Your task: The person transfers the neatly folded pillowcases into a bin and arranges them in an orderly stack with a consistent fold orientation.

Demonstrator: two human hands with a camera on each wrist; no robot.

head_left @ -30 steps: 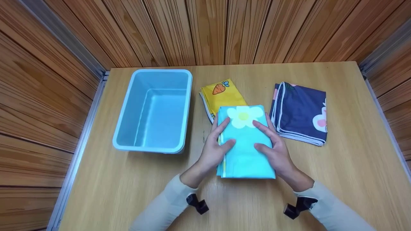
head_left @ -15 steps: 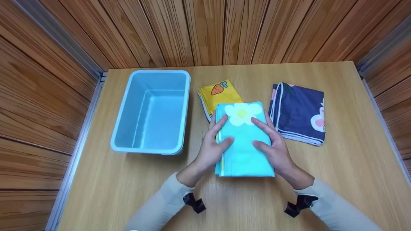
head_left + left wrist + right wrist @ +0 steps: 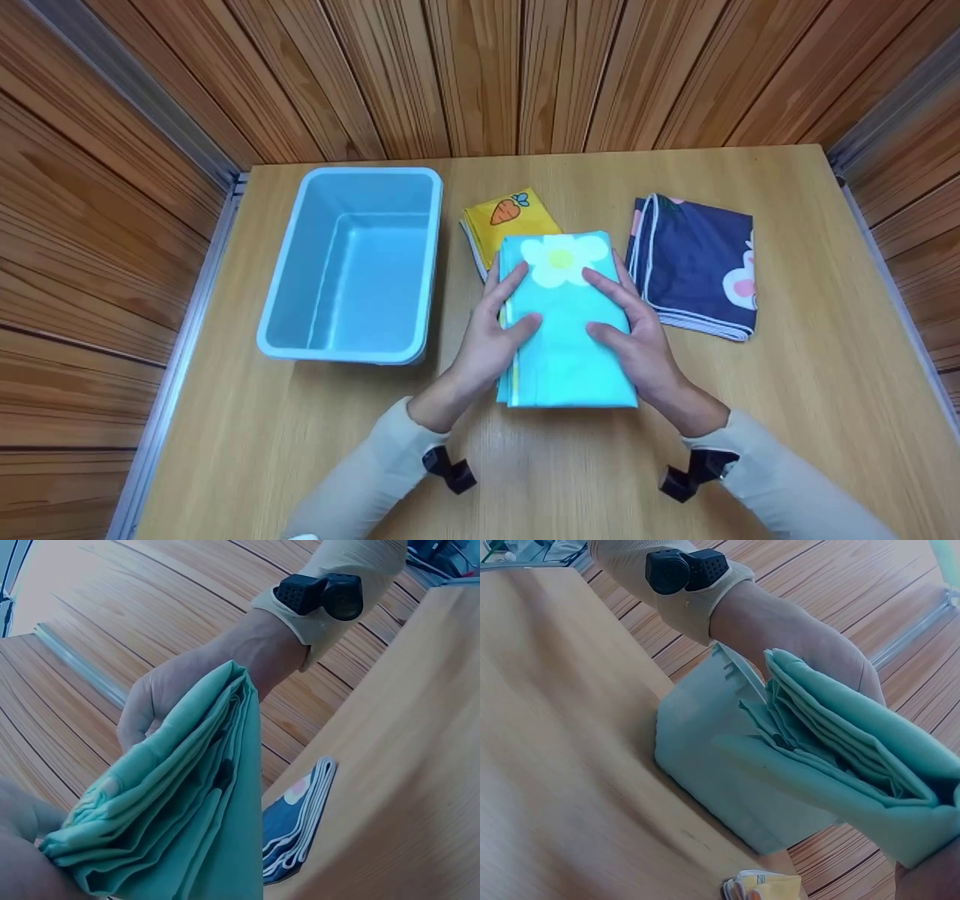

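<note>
A turquoise folded cloth [image 3: 566, 337] with a white flower print is held up between both hands, over the middle of the table. On its left edge, my left hand [image 3: 491, 337] grips with the thumb on top and other fingers hidden beneath. My right hand [image 3: 645, 345] grips the opposite edge the same way. Many stacked layers of the cloth [image 3: 180, 787] show edge-on in the left wrist view. Just behind it lies a yellow folded cloth [image 3: 517, 217] with a carrot print, partly covered from sight. A navy folded cloth [image 3: 697, 262] with white edging lies to the right.
A light blue plastic tub [image 3: 427, 300] with nothing in it stands at the left of the wooden table [image 3: 225, 450]. Wood-plank walls [image 3: 480, 75] rise behind and on both sides, with metal rails [image 3: 172, 390] along the table's side edges.
Both hands and the turquoise cloth have shifted slightly away from the body, hiding a little more of the yellow cloth. The grip looks the same. The whole head view has drifted slightly.
</note>
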